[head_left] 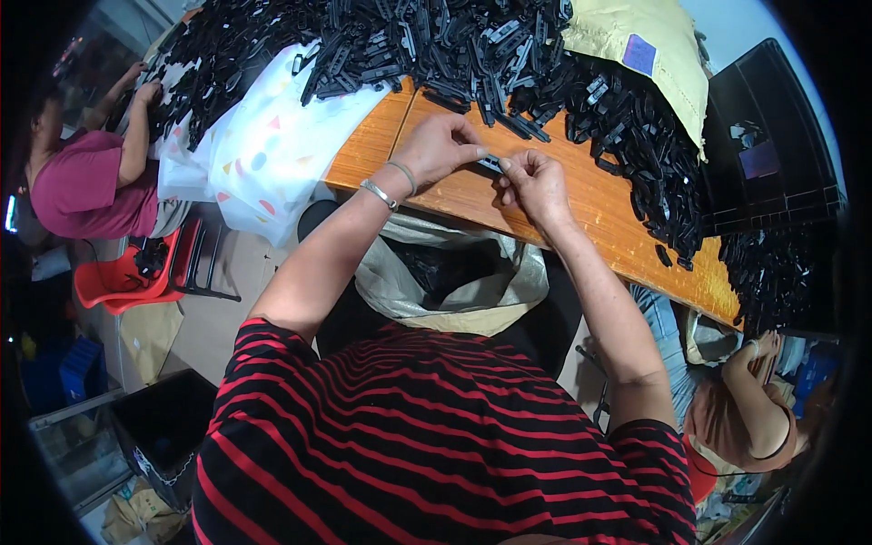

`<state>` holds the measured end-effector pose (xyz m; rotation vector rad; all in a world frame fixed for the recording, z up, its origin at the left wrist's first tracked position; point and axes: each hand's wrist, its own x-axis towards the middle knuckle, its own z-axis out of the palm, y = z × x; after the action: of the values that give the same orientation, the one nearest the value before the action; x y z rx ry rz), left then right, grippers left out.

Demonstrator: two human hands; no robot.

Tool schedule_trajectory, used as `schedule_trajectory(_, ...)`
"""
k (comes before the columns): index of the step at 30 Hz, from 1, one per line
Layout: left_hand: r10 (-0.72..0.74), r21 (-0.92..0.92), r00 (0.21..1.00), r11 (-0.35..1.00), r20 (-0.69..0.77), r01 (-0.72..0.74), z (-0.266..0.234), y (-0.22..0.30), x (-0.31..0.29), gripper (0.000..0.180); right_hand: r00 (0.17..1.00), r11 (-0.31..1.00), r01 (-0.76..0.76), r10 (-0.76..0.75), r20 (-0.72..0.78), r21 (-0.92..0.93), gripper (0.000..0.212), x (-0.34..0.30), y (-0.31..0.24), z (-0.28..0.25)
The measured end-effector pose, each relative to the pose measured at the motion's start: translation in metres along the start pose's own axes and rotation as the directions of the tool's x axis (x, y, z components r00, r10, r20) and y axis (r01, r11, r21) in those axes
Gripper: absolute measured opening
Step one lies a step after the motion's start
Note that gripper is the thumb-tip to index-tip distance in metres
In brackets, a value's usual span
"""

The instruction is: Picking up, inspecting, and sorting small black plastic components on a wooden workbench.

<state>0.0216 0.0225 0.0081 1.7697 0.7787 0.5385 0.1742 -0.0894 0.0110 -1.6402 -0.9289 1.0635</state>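
A small dark elongated plastic part point(491, 163) is held over the wooden table point(431, 193) near its front edge. My left hand point(440, 150) pinches one end of it between thumb and fingertips. At the other end my right hand point(538, 184) is closed on it, the fingers curled. A large heap of similar black plastic parts point(445, 54) lies on the table just beyond both hands. Below the table edge, at my lap, an open woven sack point(454, 318) gapes, with dark contents that I cannot make out.
A white patterned plastic sheet point(272, 145) drapes over the table's left edge. More black parts point(654, 163) spread right beneath a yellowish sack point(636, 45). A dark upright panel point(772, 136) stands far right. Co-workers sit left point(100, 182) and right point(745, 409). A red chair point(127, 282) stands left.
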Motion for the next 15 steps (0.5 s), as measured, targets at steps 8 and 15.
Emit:
schedule_trajectory(8, -0.04, 0.116, 0.998, 0.992, -0.038, 0.044, 0.003, -0.01, 0.005, 0.016, 0.998, 0.999, -0.053, 0.053, 0.014, 0.011, 0.019, 0.005, -0.001, 0.005)
schedule_trajectory(15, -0.137, 0.412, 0.989, 0.9, -0.046, 0.144, 0.0, 0.006, 0.01, 0.022, 0.998, 0.968, -0.056, 0.064, 0.026, -0.246, 0.025, 0.014, -0.012, -0.002)
